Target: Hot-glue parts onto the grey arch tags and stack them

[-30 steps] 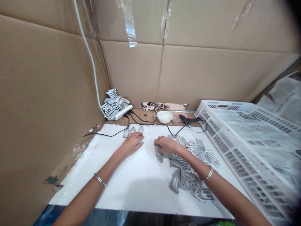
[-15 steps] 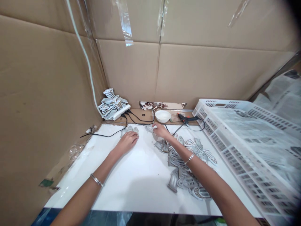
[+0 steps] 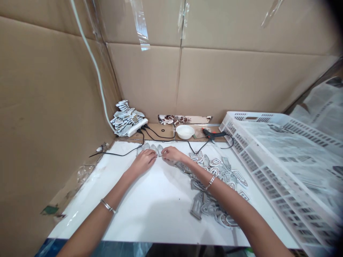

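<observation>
Several grey tag-like pieces (image 3: 153,147) stand in a short row near the back of the white table. My left hand (image 3: 145,159) lies palm down over the front of this row, fingers together at the pieces' lower ends. At the row's right end, my right hand (image 3: 171,154) has its fingertips closed on the edge of the last grey piece (image 3: 160,149). Under and beside my right forearm spreads a loose pile of similar grey and white pieces (image 3: 226,175).
A white power strip (image 3: 138,127) sits before a heap of stacked white pieces (image 3: 125,119) at the back left. Behind the table are a white bowl (image 3: 185,131) and a glue gun (image 3: 213,134) with black cables. A white crate (image 3: 264,171) lines the right.
My right hand has moved left with a grey piece, bringing it to the row's right end beside my left hand. The left hand has stayed nearly in place.
</observation>
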`<action>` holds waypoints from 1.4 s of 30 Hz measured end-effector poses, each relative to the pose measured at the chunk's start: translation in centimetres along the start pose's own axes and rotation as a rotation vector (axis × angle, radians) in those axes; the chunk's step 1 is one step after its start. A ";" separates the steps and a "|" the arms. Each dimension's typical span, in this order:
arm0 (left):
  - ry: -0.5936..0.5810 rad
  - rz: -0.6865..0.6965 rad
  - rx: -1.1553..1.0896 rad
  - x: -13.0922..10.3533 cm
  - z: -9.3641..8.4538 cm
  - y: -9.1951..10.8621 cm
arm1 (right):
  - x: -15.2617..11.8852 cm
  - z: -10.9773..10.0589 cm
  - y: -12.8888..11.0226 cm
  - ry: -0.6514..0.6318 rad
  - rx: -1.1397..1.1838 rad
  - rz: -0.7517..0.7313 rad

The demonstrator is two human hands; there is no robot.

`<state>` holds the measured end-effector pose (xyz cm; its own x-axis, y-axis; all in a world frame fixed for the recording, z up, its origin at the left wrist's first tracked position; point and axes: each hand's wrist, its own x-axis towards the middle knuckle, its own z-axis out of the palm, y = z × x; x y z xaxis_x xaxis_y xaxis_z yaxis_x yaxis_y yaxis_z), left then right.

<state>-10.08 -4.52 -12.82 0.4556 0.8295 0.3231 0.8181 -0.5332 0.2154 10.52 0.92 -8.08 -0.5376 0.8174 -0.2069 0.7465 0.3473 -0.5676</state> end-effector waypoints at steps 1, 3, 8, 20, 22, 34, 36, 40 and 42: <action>-0.003 -0.001 0.003 0.0 0.0 0.0 | -0.1 -0.3 -0.1 -0.011 -0.004 -0.009; -0.005 -0.005 0.003 -0.1 -0.1 0.1 | -0.6 -1.4 -0.1 -0.007 -0.028 -0.014; -0.057 0.073 -0.026 -0.3 -0.1 1.2 | -3.9 -4.4 0.6 -0.033 -0.210 0.047; -0.109 0.084 -0.030 -0.3 -0.2 1.3 | -5.6 -3.0 -2.0 -0.194 -0.667 -0.090; -0.099 0.093 -0.026 -0.3 -0.1 1.1 | -5.2 -3.5 -1.4 -0.202 -0.617 -0.113; -0.047 0.281 -0.014 0.9 1.9 7.0 | -4.9 -4.6 6.6 -0.140 -0.455 -0.250; -0.047 0.252 -0.031 1.3 2.6 7.6 | -4.7 -4.2 7.1 -0.134 -0.455 -0.291; -0.073 0.161 -0.058 1.7 2.7 8.1 | -4.4 -4.1 7.5 -0.099 -0.446 -0.307; -0.082 0.135 -0.042 1.6 2.4 8.3 | -4.2 -4.4 7.6 -0.079 -0.434 -0.300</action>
<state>-1.75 -7.21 -12.77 0.5887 0.7599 0.2757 0.7330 -0.6456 0.2142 20.18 2.11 -8.03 -0.7677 0.6218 -0.1549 0.6400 0.7322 -0.2329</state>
